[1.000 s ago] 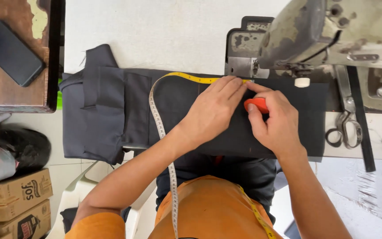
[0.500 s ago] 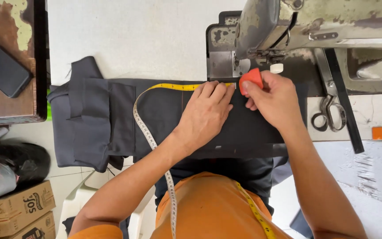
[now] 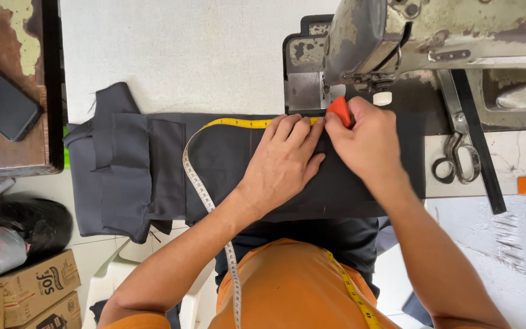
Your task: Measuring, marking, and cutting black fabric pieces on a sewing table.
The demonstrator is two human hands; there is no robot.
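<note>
Dark grey fabric (image 3: 153, 170) is spread flat across the white sewing table (image 3: 184, 55), its long axis running along the table's near edge from the folded left end to the machine. Right hand (image 3: 369, 143) is pinched shut on an orange piece of chalk (image 3: 339, 111), tip down on the cloth's far edge, right under the head of the sewing machine (image 3: 397, 36). Left hand (image 3: 284, 161) lies flat beside it, fingers spread and closed on nothing, pressing the yellow measuring tape (image 3: 238, 123) against that same far edge, fingertips touching the chalk hand. So the chalk sits at the tape's right end; the tape stretches leftward from the grip, then curls back toward the person's body. Scissors (image 3: 458, 161) lie to the right, well apart.
</note>
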